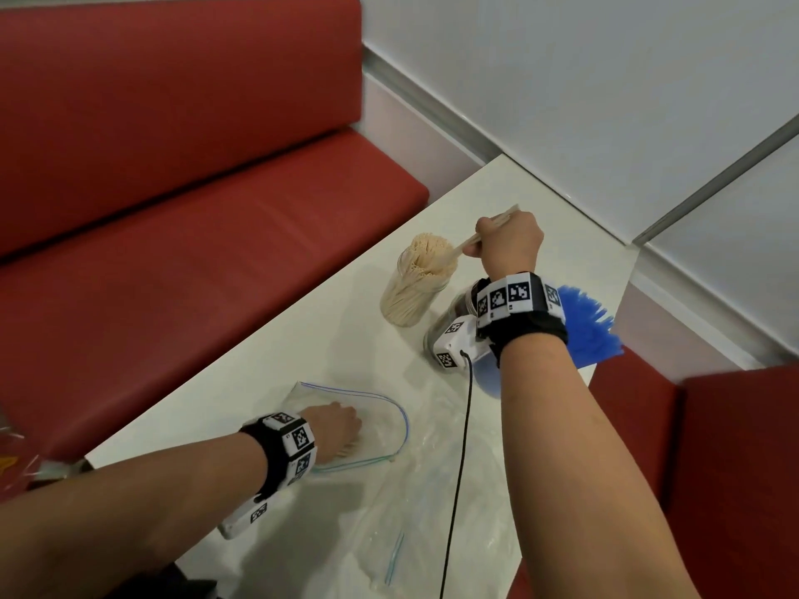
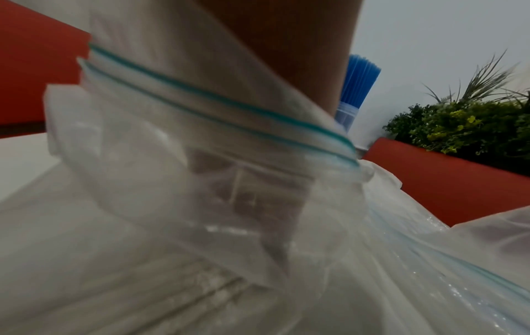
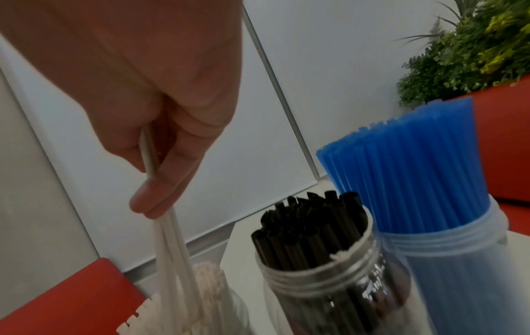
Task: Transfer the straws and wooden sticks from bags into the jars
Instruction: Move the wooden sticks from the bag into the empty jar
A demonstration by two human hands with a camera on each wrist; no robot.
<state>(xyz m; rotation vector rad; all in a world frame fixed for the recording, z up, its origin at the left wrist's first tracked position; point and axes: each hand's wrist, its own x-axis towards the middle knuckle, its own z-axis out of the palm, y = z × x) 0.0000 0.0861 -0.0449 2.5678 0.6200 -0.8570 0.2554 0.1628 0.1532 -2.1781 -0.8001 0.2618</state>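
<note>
The right hand (image 1: 510, 242) pinched a few wooden sticks (image 3: 172, 238) above the stick-filled jar (image 1: 415, 287); the left hand (image 1: 335, 430) reached inside a zip bag (image 1: 389, 421), its grip hidden.

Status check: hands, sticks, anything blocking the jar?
Right hand grips a few wooden sticks, tips entering the nearly full stick jar. Left hand inside zip bag. Nothing blocking.
</note>
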